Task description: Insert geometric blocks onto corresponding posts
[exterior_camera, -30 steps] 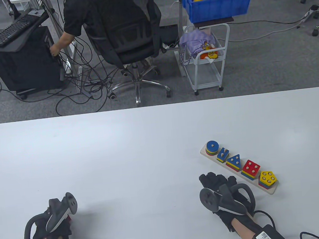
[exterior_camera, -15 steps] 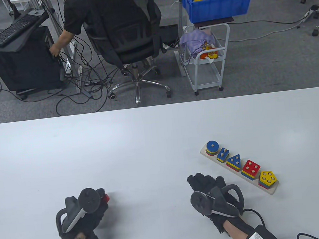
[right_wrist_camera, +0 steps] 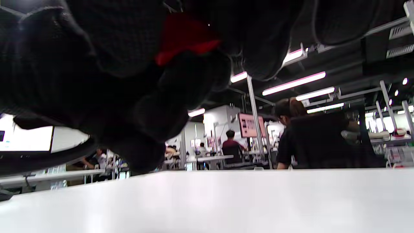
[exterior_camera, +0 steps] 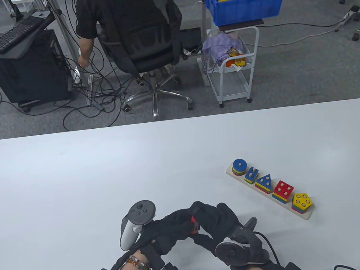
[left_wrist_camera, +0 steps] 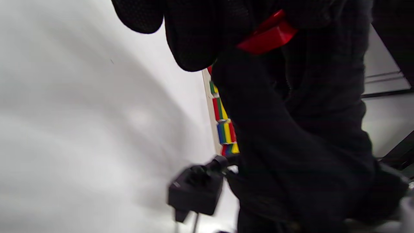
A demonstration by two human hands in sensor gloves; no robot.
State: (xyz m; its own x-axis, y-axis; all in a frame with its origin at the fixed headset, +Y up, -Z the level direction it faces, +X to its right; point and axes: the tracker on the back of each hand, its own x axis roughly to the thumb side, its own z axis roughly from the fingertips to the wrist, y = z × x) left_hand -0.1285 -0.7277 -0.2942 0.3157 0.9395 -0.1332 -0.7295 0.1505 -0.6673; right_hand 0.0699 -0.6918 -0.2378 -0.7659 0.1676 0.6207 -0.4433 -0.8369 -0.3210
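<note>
stacks on posts: five look full | left hand [exterior_camera: 166, 228] and right hand [exterior_camera: 217, 222] both grasping red block [exterior_camera: 193, 225] | left: seat it

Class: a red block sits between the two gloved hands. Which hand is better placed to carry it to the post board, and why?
Probably the right hand: the post board lies on its side of the table, while the left hand would reach across. Both touch the red block.

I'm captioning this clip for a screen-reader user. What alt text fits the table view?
Two gloved hands meet near the front of a white table, the left hand and right hand both closed around a small red block. To their right lies a wooden post board stacked with coloured geometric blocks.
</note>
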